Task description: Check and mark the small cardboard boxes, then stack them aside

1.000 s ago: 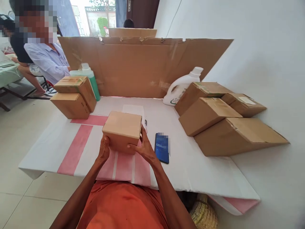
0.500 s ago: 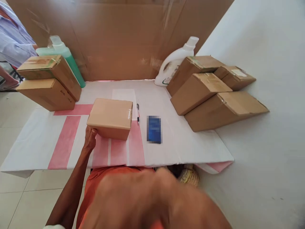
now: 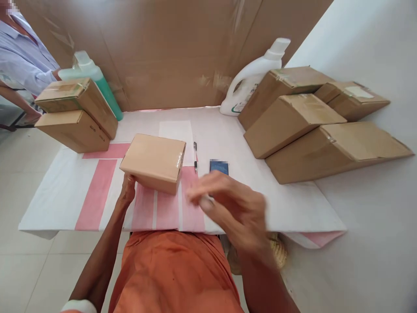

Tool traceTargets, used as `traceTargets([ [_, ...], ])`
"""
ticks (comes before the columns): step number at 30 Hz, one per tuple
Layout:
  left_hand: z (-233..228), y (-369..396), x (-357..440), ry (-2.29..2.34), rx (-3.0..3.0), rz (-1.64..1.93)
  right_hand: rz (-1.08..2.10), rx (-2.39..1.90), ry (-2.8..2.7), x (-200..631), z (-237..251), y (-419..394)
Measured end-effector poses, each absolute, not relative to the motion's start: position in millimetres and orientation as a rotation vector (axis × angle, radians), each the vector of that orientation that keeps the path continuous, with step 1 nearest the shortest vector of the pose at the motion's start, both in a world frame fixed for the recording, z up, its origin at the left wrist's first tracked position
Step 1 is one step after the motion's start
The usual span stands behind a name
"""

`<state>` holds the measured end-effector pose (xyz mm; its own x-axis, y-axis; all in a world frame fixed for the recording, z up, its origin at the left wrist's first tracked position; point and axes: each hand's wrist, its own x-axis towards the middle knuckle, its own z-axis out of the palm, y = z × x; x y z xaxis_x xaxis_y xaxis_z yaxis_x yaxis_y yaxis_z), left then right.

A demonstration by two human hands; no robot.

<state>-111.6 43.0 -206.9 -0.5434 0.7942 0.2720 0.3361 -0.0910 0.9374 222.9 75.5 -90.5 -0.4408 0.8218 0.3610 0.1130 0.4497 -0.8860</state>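
Left hand [image 3: 128, 188] gripped a tan oblong cardboard box [image 3: 153, 155], probably steadying it, so next needed firm support; blurry right hand [image 3: 237, 205], couldn't tell.

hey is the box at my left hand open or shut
The box looks shut: flat top, no raised flap. Its underside is hidden.

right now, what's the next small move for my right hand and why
Probably bring the right hand to the right side of the middle box: it hovers apart from the box, while the left hand alone holds it, at the near left corner.
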Motion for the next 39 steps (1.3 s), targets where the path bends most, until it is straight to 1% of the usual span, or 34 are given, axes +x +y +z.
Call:
traceTargets([
  [2, -208, 43, -102, 1.717, 1.119, 1.679, 1.107, -0.77, -1.81, 203, -96, 98],
  [6, -205, 38, -80, 1.559, 0.887, 1.644, 1.361, -0.823, -1.788, 164, -151, 106],
  [8, -196, 28, -71, 1.563, 0.882, 1.617, 1.402, -0.835, -1.737, 151, -170, 105],
  [10, -181, 16, -64, 1.632, 0.955, 1.552, 1.4, -0.856, -1.704, 145, -171, 108],
  [15, -143, -3, -59, 1.94, 1.349, 1.378, 1.426, -0.859, -1.716, 146, -144, 127],
  [18, -139, -1, -56, 2.046, 1.357, 1.354, 1.526, -0.828, -1.663, 144, -146, 134],
  [21, -142, -2, -50, 2.059, 1.349, 1.341, 1.658, -0.799, -1.524, 141, -153, 139],
  [24, -138, -6, -41, 2.069, 1.466, 1.307, 1.809, -0.828, -1.396, 140, -156, 148],
  [28, -126, -7, -37, 2.057, 1.623, 1.344, 1.987, -0.895, -1.375, 132, -164, 157],
  [31, -124, -4, -43, 2.061, 1.741, 1.29, 1.976, -0.955, -1.325, 123, -175, 158],
  [36, -129, -3, -49, 2.14, 1.805, 1.154, 1.806, -1.099, -1.213, 118, -182, 158],
  [39, -134, -1, -51, 2.143, 1.824, 1.144, 1.742, -1.076, -1.151, 130, -182, 148],
])
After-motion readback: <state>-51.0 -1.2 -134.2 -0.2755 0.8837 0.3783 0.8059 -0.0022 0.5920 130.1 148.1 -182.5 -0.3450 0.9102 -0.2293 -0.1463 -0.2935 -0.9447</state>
